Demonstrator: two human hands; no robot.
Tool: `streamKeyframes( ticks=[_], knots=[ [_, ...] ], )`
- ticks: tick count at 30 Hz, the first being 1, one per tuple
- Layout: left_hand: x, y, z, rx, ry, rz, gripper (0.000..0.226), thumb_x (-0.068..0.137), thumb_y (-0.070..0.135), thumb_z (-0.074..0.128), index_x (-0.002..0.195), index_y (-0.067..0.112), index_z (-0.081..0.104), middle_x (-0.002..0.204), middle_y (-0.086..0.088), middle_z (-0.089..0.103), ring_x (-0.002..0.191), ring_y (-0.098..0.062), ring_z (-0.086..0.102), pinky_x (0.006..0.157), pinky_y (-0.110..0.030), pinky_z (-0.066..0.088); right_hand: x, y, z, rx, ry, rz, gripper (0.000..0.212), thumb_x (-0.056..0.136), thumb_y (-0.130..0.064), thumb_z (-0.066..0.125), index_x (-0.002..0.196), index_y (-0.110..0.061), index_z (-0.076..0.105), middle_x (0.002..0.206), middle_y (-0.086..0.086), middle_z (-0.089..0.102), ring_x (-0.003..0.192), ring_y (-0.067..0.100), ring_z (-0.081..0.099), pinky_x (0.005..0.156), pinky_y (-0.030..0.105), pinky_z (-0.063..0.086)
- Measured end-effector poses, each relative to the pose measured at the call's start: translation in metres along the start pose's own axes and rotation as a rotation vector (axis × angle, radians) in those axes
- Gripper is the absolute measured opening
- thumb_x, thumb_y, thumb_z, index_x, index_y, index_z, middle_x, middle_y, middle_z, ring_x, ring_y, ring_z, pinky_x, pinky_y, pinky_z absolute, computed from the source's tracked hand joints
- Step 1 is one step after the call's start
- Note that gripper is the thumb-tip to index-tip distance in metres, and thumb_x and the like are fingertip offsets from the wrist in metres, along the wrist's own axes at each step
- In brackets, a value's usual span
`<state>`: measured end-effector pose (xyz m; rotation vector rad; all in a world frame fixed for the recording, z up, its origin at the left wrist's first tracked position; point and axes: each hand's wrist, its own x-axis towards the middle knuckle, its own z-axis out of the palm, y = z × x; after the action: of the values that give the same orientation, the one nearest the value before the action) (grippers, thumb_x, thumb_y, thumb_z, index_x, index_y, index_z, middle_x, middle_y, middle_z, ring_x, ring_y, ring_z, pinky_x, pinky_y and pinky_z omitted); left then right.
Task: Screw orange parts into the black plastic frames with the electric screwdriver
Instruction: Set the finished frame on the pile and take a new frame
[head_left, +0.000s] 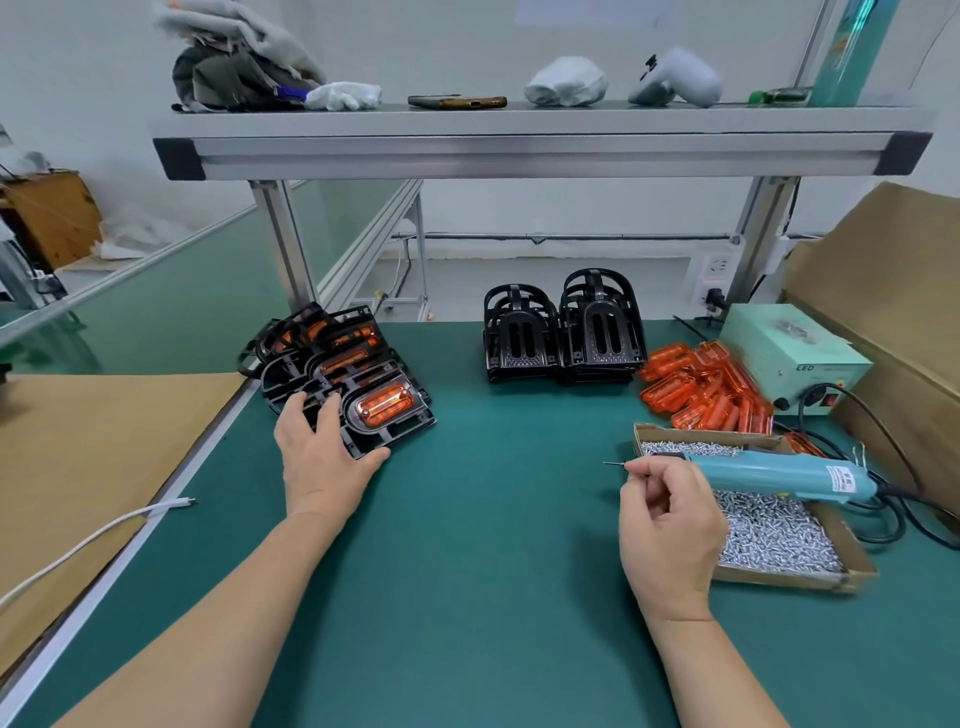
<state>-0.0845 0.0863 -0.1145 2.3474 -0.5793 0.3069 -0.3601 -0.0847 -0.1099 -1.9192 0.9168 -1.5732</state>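
Observation:
My left hand (322, 457) grips the near-left edge of a black plastic frame (400, 431) with an orange part (385, 407) fitted in it. Its fingers lie on top and the thumb is at the near corner. That frame tops a pile of similar assembled frames (322, 353). My right hand (670, 525) has curled fingers, and its thumb and forefinger pinch the bit end of the blue electric screwdriver (779, 473). The screwdriver lies across a cardboard box of screws (779, 535). Bare black frames (563, 332) stand stacked at the back, with loose orange parts (701, 389) to their right.
The screwdriver's power supply box (789, 353) and black cables (883, 519) sit at the right, beside a large cardboard carton (893, 291). A white cable (104, 535) lies on brown cardboard at the left. An aluminium shelf (540, 150) spans overhead. Green mat (493, 519) stretches between my hands.

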Motion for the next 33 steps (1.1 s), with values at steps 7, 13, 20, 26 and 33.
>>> streamKeyframes(
  ticks=[7, 13, 20, 26, 33],
  knots=[
    [0.012, -0.004, 0.001, 0.046, 0.035, 0.054, 0.083, 0.074, 0.034, 0.085, 0.145, 0.019, 0.044, 0.158, -0.011, 0.013, 0.147, -0.029, 0.006, 0.116, -0.049, 0.025, -0.001, 0.002, 0.001, -0.063, -0.035, -0.022, 0.028, 0.079, 0.014, 0.068, 0.083, -0.014, 0.068, 0.07, -0.001, 0.05, 0.06, 0.022, 0.05, 0.056, 0.041, 0.046],
    [0.023, -0.004, 0.002, 0.193, 0.046, 0.084, 0.082, 0.079, 0.031, 0.081, 0.148, 0.015, 0.039, 0.158, -0.02, 0.012, 0.146, -0.038, 0.007, 0.116, -0.051, 0.023, -0.002, 0.002, 0.002, -0.062, -0.046, -0.056, 0.014, 0.081, -0.007, 0.058, 0.083, -0.018, 0.066, 0.071, -0.01, 0.047, 0.061, 0.015, 0.05, 0.056, 0.035, 0.043],
    [0.017, -0.01, 0.005, 0.35, 0.026, 0.118, 0.095, 0.08, 0.049, 0.075, 0.154, 0.018, 0.025, 0.159, -0.022, 0.011, 0.147, -0.044, 0.003, 0.118, -0.059, 0.013, -0.002, 0.004, 0.003, -0.071, -0.055, -0.066, 0.014, 0.081, -0.009, 0.057, 0.083, -0.019, 0.066, 0.07, -0.012, 0.045, 0.062, 0.013, 0.049, 0.055, 0.03, 0.041],
    [0.01, -0.012, 0.004, 0.378, 0.017, 0.15, 0.105, 0.074, 0.066, 0.07, 0.155, 0.019, 0.023, 0.158, -0.02, 0.015, 0.148, -0.042, 0.006, 0.116, -0.064, 0.011, -0.002, 0.003, 0.002, -0.068, -0.056, -0.061, 0.014, 0.081, -0.009, 0.057, 0.083, -0.018, 0.066, 0.07, -0.012, 0.045, 0.062, 0.014, 0.049, 0.056, 0.029, 0.039],
    [-0.009, -0.002, -0.002, 0.347, 0.093, 0.284, 0.101, 0.079, 0.077, 0.051, 0.152, 0.011, 0.027, 0.154, -0.019, 0.023, 0.149, -0.036, 0.01, 0.119, -0.058, 0.005, -0.004, -0.004, 0.002, -0.077, -0.048, -0.085, 0.014, 0.08, -0.004, 0.058, 0.084, -0.014, 0.067, 0.071, -0.009, 0.046, 0.061, 0.016, 0.047, 0.057, 0.03, 0.039]
  ],
)
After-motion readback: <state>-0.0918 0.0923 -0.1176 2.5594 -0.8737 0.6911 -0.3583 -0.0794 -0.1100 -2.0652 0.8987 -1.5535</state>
